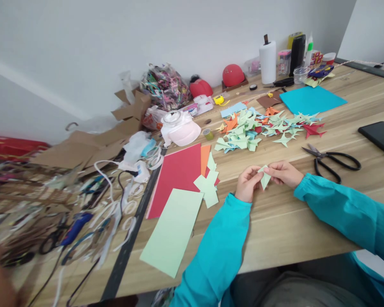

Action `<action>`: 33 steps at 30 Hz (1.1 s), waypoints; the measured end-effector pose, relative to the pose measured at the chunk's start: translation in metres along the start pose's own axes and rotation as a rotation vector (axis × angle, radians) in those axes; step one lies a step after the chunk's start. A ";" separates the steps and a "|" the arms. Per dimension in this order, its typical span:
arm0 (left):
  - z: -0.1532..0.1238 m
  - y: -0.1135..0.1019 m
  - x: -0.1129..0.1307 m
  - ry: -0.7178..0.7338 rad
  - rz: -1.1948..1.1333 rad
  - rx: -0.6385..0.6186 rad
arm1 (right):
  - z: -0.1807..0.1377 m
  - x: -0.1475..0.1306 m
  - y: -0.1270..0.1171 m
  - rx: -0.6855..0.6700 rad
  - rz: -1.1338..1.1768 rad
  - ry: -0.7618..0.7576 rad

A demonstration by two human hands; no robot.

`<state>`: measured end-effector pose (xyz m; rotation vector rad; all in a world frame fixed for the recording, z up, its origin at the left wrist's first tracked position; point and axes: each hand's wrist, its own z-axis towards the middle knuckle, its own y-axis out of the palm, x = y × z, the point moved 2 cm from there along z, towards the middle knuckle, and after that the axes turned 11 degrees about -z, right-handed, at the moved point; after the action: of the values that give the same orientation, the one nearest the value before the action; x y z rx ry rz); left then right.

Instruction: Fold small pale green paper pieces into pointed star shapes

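Pinched between both my hands is a small folded piece of light green paper (265, 179), its pointed end facing down. My left hand (248, 183) grips its left edge, and my right hand (283, 172) has thumb and fingers closed on its upper right side. Left of my hands lie cross-shaped light green paper cutouts (208, 187). Beyond them spreads a pile of folded paper pieces (246, 130) in green, orange, blue and red. Black-handled scissors (331, 160) rest to the right with their blades apart.
A light green sheet (173, 232) and a red sheet (179, 179) lie at left. A blue sheet (313, 100) is at the back, a black phone (380, 137) at far right. Cables and a blue-handled tool (77, 228) clutter the left table. A person's blurred arm shows at lower left.
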<state>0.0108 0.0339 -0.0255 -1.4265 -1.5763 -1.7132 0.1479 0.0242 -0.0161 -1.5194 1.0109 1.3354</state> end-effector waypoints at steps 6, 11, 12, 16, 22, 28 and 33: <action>0.000 -0.001 -0.002 0.111 0.003 0.088 | 0.000 0.000 0.003 0.115 0.126 -0.055; 0.000 0.000 -0.004 0.140 0.023 0.107 | -0.001 0.000 0.002 0.166 0.137 -0.078; 0.000 0.000 -0.004 0.144 0.020 0.117 | -0.001 -0.001 0.002 0.176 0.141 -0.083; 0.000 -0.001 -0.004 0.168 0.021 0.176 | -0.001 -0.001 0.003 0.193 0.155 -0.107; -0.001 -0.001 -0.005 0.170 -0.025 0.197 | -0.003 -0.003 0.005 0.254 0.149 -0.124; -0.001 0.000 -0.003 0.137 -0.021 0.173 | -0.004 -0.004 0.005 0.270 0.139 -0.111; -0.001 0.001 -0.002 0.118 -0.044 0.179 | -0.004 -0.004 0.005 0.262 0.129 -0.133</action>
<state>0.0124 0.0316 -0.0267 -1.1916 -1.6610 -1.6031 0.1443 0.0194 -0.0123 -1.1722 1.1639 1.3165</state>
